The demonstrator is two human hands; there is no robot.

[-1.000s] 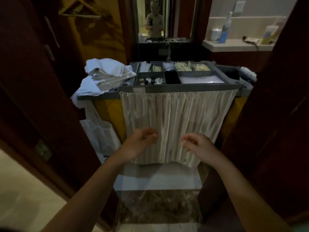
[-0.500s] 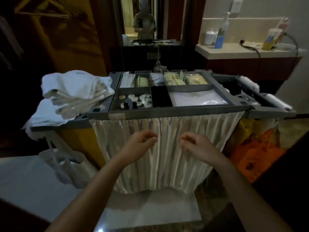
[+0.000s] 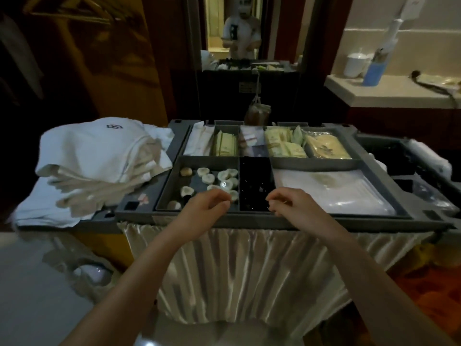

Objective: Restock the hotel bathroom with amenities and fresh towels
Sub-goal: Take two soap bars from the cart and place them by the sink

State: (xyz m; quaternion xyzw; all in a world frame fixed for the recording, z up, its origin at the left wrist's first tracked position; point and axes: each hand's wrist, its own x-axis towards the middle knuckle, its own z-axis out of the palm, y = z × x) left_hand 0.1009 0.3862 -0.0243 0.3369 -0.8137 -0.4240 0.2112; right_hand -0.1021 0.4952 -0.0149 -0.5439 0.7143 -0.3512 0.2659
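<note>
A grey housekeeping cart tray (image 3: 249, 219) stands right in front of me, split into compartments. One holds small round white amenities (image 3: 217, 178), a dark one (image 3: 254, 181) holds small dark items, and the rear ones hold yellow-green packets (image 3: 282, 146). Clear plastic-wrapped sheets (image 3: 331, 191) fill the right compartment. Folded white towels (image 3: 99, 158) are piled on the cart's left end. My left hand (image 3: 207, 208) and my right hand (image 3: 289, 206) hover side by side over the tray's front rim, fingers loosely curled, holding nothing.
A pleated cream curtain (image 3: 249, 270) hangs below the tray. A white bag (image 3: 84, 273) hangs at the cart's left and an orange bag (image 3: 429, 290) at its right. Behind are a mirror (image 3: 239, 28) and a counter (image 3: 389, 94) with a blue bottle (image 3: 374, 71) and white cup (image 3: 354, 64).
I have come closer to the cart and the view has tilted down onto its tray. Both hands have risen from in front of the curtain to the tray's front rim.
</note>
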